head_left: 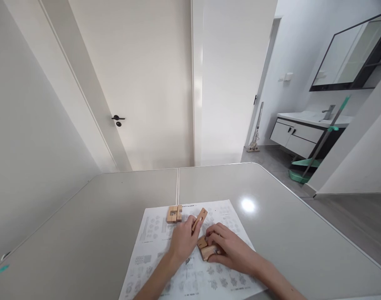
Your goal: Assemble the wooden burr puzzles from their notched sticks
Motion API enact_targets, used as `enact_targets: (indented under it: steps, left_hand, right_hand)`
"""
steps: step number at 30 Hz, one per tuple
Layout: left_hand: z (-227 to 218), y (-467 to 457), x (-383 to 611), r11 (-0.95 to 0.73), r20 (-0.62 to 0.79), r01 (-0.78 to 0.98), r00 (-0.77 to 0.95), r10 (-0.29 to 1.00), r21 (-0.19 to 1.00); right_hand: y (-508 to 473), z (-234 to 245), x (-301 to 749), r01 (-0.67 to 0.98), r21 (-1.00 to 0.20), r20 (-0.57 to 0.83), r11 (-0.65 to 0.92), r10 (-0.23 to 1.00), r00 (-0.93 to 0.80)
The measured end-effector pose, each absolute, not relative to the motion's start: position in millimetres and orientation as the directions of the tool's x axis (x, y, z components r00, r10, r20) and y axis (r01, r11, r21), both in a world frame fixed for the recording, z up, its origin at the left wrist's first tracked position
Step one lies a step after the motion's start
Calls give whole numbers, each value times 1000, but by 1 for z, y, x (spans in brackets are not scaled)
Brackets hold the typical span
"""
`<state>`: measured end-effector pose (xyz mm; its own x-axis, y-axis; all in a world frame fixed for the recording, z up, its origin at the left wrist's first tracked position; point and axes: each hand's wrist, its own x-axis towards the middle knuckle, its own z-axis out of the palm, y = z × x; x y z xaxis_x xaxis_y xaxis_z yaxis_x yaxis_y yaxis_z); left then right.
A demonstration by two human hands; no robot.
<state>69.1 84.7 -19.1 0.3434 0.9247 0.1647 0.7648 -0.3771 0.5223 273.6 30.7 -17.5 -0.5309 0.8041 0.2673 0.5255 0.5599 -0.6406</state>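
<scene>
- Pale door point(153, 83) and white walls stand beyond a grey table point(68, 221); a sink cabinet point(298, 133) shows off to the right
- On the near part of the table lies a printed sheet point(159, 246) covered in small grey diagrams, their wording too small to read
- Left hand point(182, 238) pinches a wooden piece point(204, 213) between thumb and fingers, its far end marked with a 2 and tilted up and away; a dark notch or hole shows near the fingertips
- Right hand point(230, 246) is curled, thumb on the near side and fingers on the far side, around a pair of wooden blocks point(206, 252) low over the sheet; whether they rest on it is hard to tell
- Near the sheet's far edge sits a small block cluster point(172, 214), pieces side by side around a dark recess, untouched by either hand
- Judging by this, the step in hand is handling loose pieces: one raised apart, two kept close together
- Any joining move would call for a steady right hold and for turning the raised piece until its cut-out faces a matching gap; a skewed angle could push the pair apart
</scene>
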Motion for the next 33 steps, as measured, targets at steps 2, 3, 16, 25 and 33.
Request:
enact_targets:
  steps: [2, 3, 16, 25, 33]
  left_hand:
    - [-19, 86, 65, -363, 170, 633, 345, 923, 684]
    - [-19, 86, 63, -349, 168, 564, 349, 922, 748]
    - [-32, 95, 55, -85, 52, 106, 281, 958, 991]
    - [-23, 92, 53, -80, 71, 16, 298, 952, 997]
    - [-32, 99, 54, -190, 165, 59, 284, 944, 980]
  right_hand:
    - [33, -18, 274, 527, -643, 270, 556, 808, -524]
    - [35, -19, 274, 530, -644, 273, 552, 813, -515]
    - [76, -27, 283, 557, -718, 239, 417, 900, -365]
    - [111, -25, 256, -193, -981, 48, -21, 936, -348]
    - [104, -30, 248, -81, -991, 124, 102, 931, -342]
